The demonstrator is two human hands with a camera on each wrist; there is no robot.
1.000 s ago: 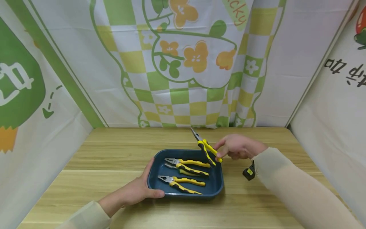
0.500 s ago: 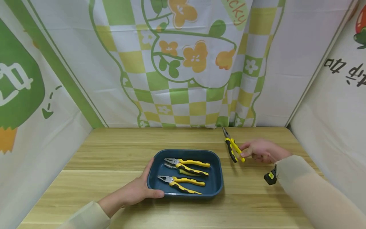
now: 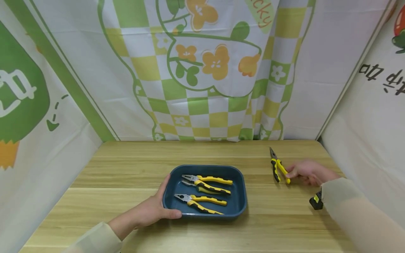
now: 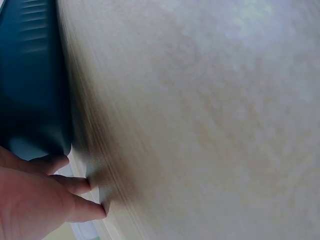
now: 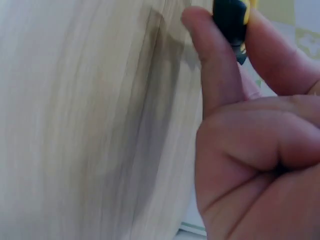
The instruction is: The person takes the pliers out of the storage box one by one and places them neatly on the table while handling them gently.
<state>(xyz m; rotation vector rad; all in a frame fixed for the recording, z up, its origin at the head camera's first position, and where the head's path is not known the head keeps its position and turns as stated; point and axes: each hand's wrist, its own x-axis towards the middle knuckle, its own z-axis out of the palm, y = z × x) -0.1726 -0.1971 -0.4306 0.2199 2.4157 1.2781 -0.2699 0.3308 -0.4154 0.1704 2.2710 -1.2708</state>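
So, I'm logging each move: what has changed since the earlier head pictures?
The right hand, pinching the long-nose pliers by a handle, has carried them rightward, away from the blue tray. Nothing was let go. The left hand stays against the tray; the other pliers inside lie as before.

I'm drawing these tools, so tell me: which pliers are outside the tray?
The long-nosed pliers, pinched by one handle in the right hand. The other pliers lie inside the blue tray.
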